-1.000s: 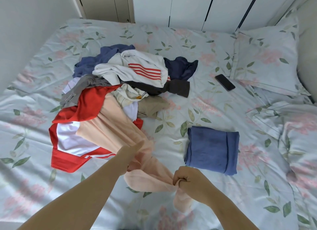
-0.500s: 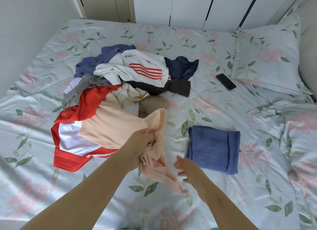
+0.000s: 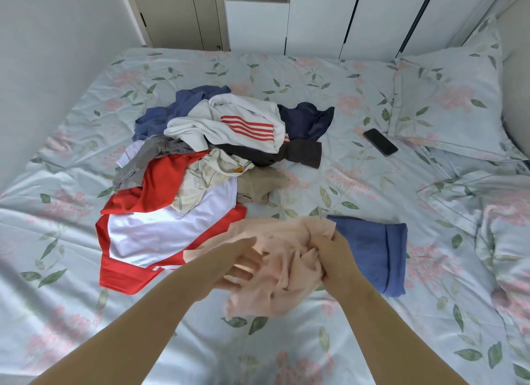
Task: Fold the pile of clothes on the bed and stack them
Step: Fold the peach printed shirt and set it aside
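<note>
Single head-worn wide-angle view, facing forward and down, close above the bed (image 3: 358, 184)

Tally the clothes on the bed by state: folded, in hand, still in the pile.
Folded: 1, blue garment
In hand: 1, peach garment, gripped by the right hand
Unfolded in pile: 8 told apart; more may be hidden
Total: 10
</note>
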A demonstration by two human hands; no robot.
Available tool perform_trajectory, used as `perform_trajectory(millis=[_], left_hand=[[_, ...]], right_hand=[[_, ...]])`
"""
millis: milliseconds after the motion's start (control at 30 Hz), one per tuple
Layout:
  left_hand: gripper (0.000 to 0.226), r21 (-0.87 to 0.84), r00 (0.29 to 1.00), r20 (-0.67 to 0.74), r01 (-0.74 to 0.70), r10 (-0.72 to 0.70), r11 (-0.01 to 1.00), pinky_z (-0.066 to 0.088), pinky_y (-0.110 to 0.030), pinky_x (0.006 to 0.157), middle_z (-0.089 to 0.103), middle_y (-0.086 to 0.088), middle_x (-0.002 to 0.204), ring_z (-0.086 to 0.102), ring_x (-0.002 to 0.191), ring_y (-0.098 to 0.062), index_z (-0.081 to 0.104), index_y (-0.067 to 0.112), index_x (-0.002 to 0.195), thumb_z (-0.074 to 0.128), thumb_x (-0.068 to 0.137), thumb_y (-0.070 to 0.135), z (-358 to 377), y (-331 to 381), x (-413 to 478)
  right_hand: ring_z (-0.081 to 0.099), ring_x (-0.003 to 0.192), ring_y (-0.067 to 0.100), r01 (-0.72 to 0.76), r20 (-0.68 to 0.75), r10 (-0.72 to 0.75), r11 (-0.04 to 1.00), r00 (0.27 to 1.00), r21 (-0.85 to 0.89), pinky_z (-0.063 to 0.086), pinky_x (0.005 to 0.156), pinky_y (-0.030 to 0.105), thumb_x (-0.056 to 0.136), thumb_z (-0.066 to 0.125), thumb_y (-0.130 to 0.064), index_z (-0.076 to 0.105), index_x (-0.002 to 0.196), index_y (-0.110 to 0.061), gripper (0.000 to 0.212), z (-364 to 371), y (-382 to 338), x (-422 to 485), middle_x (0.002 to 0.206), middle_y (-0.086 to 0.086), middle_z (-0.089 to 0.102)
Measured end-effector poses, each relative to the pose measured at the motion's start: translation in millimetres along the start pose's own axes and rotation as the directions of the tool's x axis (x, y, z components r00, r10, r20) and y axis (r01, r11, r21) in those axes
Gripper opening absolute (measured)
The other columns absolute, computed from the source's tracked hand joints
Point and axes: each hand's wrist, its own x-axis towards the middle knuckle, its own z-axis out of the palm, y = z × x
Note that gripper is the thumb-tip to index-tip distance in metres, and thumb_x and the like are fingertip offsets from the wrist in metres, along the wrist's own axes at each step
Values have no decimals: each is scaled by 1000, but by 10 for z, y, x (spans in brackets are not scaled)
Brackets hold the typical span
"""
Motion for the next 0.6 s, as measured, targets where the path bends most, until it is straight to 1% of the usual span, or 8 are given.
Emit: perform_trajectory(millis=[67,167,233,300,367,433,500,600], left_hand=[[30,-91,982,-187,-50,32,995,47,-35,83,61,-3,100,57,87,-19,62,15,101,51,93,41,34,-9,109],[27,-344,999,-26,-45,39,938,52,-31,68,65,-6,88,63,77,-20,64,12,103,52,95,35,105,23,249],[16,-323,999,48,7,9,946,52,-27,57,65,-10,77,64,68,-20,66,3,96,55,93,14,169,17,297],[17,-280,999,-25,27,-35,960,49,-24,51,60,-10,64,59,58,-21,62,-1,79,49,89,-4,242,6,308],[24,-293,997,-75,-18,-4,956,48,-24,52,60,-9,59,56,54,-19,62,0,74,44,88,-7,252,-12,323],[25,-309,996,-67,-81,64,948,49,-26,58,62,-10,66,56,58,-19,64,-1,82,41,88,-7,242,-17,328],[33,-321,990,-64,-138,124,937,48,-24,55,61,-10,68,56,58,-17,61,0,81,30,86,-10,254,-7,283],[43,-364,983,48,-147,176,920,46,-18,45,61,-8,57,58,47,-15,58,0,79,18,81,-14,329,20,139]], right_hand=[[55,73,14,127,81,-110,962,991,-244,43,59,18,88,42,4,64,99,-11,29,43,-76,-107,78,0,59],[52,81,9,319,414,-100,802,905,-504,39,61,8,90,43,2,62,102,-17,30,155,-131,-333,85,-6,54],[48,72,1,395,562,20,691,827,-605,37,61,11,90,49,-7,58,76,-37,34,193,-94,-486,74,-16,51],[43,56,-3,347,597,138,701,791,-623,34,57,13,88,55,-14,51,54,-38,42,210,-18,-477,56,-18,46],[47,59,2,181,498,211,758,841,-627,38,57,14,93,53,-21,54,62,-34,33,230,43,-361,61,-14,48],[55,75,18,-22,152,148,785,977,-619,45,64,20,95,51,-26,57,91,-16,13,173,106,-218,78,0,57],[58,80,23,-146,-52,137,929,989,-341,48,70,29,95,52,-35,54,103,-9,28,38,245,-205,94,11,63],[56,100,23,-247,-105,244,969,964,-15,46,80,34,89,59,-42,48,113,-16,36,-112,352,-257,112,5,56]])
